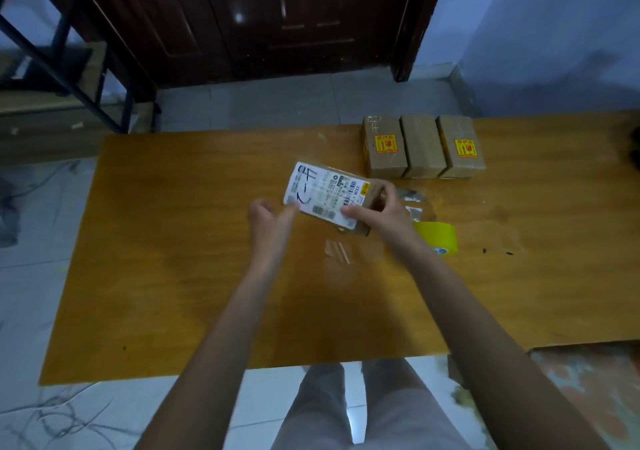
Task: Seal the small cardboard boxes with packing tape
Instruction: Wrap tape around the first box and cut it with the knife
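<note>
A small cardboard box (322, 191) with a white shipping label on top sits at the middle of the wooden table (173, 276). My right hand (375, 212) grips its right end, thumb on the label and fingers over the far edge. My left hand (268, 217) touches the box's near left corner with its fingertips. A yellow roll of packing tape (438, 238) lies on the table just right of my right wrist. Three more small cardboard boxes (422, 146) stand side by side at the table's far edge, two with yellow stickers.
Clear tape scraps (337, 252) stick to the table near the box and by the roll. A dark wooden door (263, 16) stands behind the table, a black metal frame (69, 78) at the left. Loose wires (62, 415) lie on the tiled floor.
</note>
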A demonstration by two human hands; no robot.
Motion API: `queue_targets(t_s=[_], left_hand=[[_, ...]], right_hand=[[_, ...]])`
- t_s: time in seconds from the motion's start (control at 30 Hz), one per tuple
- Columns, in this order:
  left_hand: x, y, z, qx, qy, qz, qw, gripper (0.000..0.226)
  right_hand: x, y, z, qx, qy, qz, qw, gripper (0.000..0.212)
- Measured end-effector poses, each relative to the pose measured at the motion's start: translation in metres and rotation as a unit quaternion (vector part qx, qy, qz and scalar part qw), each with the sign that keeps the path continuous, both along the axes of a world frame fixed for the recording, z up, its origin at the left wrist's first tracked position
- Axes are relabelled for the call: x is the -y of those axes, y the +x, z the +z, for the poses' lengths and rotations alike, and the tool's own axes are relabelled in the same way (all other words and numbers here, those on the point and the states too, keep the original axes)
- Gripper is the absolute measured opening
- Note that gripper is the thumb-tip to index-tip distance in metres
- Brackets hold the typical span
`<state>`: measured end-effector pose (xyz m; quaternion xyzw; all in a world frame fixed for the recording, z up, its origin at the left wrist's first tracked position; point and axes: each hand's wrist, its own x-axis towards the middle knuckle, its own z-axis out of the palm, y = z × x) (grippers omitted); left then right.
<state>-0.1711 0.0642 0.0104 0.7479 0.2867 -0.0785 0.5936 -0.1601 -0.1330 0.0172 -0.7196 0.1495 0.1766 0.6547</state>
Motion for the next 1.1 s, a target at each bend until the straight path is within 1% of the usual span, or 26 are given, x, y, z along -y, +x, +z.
queue_targets(t_s=[0.03, 0.07, 0.1, 0.13, 0.2, 0.23, 0.27, 0.33, 0.37, 0.4, 0.47, 0.53, 0.6, 0.67, 0.8, 0.9, 1.1], left_hand=[[-0.014, 0.003, 0.004, 0.029, 0.087, -0.031, 0.995, 0.067], [-0.025, 0.007, 0.009, 0.061, 0.149, -0.076, 0.984, 0.074], [-0.036, 0.012, 0.014, 0.082, 0.177, -0.133, 0.972, 0.079], [-0.043, 0.017, 0.021, 0.084, 0.178, -0.194, 0.961, 0.087], [-0.049, 0.026, 0.033, 0.054, 0.142, -0.308, 0.939, 0.104], [-0.048, 0.028, 0.038, 0.041, 0.117, -0.354, 0.927, 0.107], [-0.043, 0.029, 0.041, 0.034, 0.088, -0.389, 0.916, 0.102], [-0.032, 0.029, 0.041, 0.031, 0.013, -0.414, 0.91, 0.077], [-0.026, 0.028, 0.038, 0.034, -0.022, -0.406, 0.913, 0.067], [-0.02, 0.027, 0.035, 0.041, -0.042, -0.387, 0.92, 0.062], [-0.012, 0.023, 0.028, 0.054, -0.057, -0.332, 0.94, 0.061], [-0.008, 0.021, 0.018, 0.04, -0.076, -0.264, 0.961, 0.054], [-0.003, 0.019, 0.01, 0.026, -0.11, -0.201, 0.973, 0.04], [0.002, 0.016, 0.006, 0.023, -0.123, -0.161, 0.979, 0.034], [0.003, 0.011, 0.009, 0.01, -0.125, -0.141, 0.982, 0.037], [-0.005, 0.005, 0.015, 0.005, -0.142, -0.147, 0.979, 0.035], [-0.013, -0.014, 0.036, 0.02, -0.161, -0.118, 0.98, 0.02]], right_hand=[[0.009, 0.009, 0.004, 0.005, -0.034, 0.034, 0.999, 0.086], [0.018, 0.019, 0.009, 0.006, -0.063, 0.07, 0.996, 0.089], [0.024, 0.029, 0.016, 0.003, -0.08, 0.112, 0.99, 0.091], [0.029, 0.04, 0.024, 0.0, -0.088, 0.158, 0.983, 0.091], [0.031, 0.057, 0.04, -0.004, -0.103, 0.246, 0.964, 0.085], [0.029, 0.064, 0.047, -0.004, -0.112, 0.282, 0.953, 0.082], [0.027, 0.069, 0.053, -0.001, -0.12, 0.31, 0.943, 0.079], [0.023, 0.077, 0.061, 0.008, -0.134, 0.34, 0.931, 0.077], [0.023, 0.079, 0.065, 0.013, -0.139, 0.343, 0.929, 0.076], [0.024, 0.08, 0.067, 0.018, -0.139, 0.336, 0.931, 0.076], [0.027, 0.076, 0.067, 0.041, -0.125, 0.279, 0.951, 0.08], [0.03, 0.066, 0.058, 0.055, -0.062, 0.194, 0.977, 0.085], [0.028, 0.047, 0.04, 0.041, -0.007, 0.146, 0.988, 0.089], [0.021, 0.025, 0.02, 0.025, 0.006, 0.11, 0.994, 0.084], [0.006, -0.001, -0.001, 0.011, 0.062, 0.001, 0.998, 0.064], [0.002, -0.004, 0.002, 0.01, 0.079, -0.009, 0.997, 0.057], [-0.005, -0.005, 0.02, 0.022, 0.094, 0.038, 0.995, 0.055]])
